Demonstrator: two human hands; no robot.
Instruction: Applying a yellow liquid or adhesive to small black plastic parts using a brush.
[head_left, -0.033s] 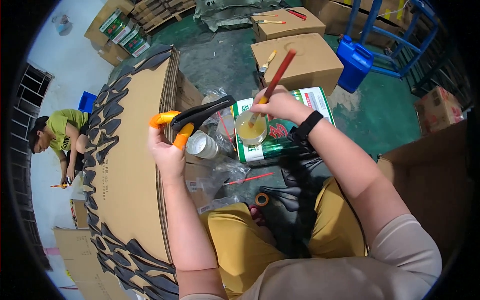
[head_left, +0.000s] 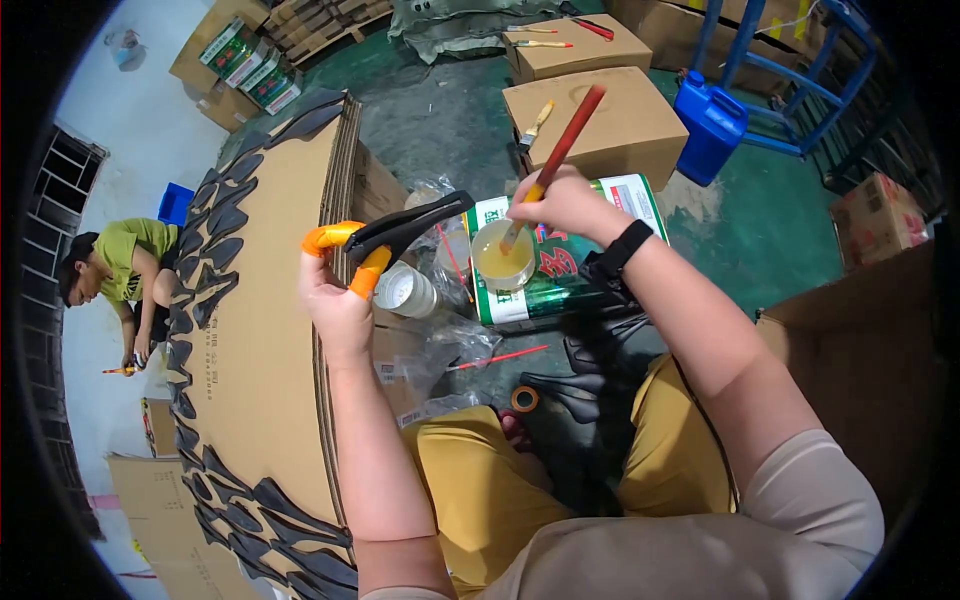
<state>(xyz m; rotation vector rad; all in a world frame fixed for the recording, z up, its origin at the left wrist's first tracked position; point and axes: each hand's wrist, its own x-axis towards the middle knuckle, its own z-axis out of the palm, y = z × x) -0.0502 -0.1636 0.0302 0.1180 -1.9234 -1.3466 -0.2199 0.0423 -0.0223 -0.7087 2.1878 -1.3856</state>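
My left hand (head_left: 338, 310), with orange coverings on its thumb and a finger, pinches a black tapered piece (head_left: 410, 228) shaped like a bicycle saddle. My right hand (head_left: 562, 200) is closed round a brush (head_left: 572, 135) with a red and yellow handle. The bristle end dips into a clear cup (head_left: 503, 275) of yellowish liquid. That cup stands on a green and white tin (head_left: 640, 205) lying in front of me. Between the two hands, closer to the left, is a white tub (head_left: 405, 290).
A cardboard-topped stack (head_left: 270, 300) at left carries many black tapered pieces (head_left: 225, 220). Beyond the tin are a cardboard box (head_left: 610, 110) with a flat brush (head_left: 537, 125) and a blue jerrycan (head_left: 710, 125). A tape roll (head_left: 524, 399) lies on the floor. Another person (head_left: 130, 265) crouches far left.
My right hand has shifted slightly up and to the right, and the brush handle leans further right. The left hand and the black piece have moved very slightly right.
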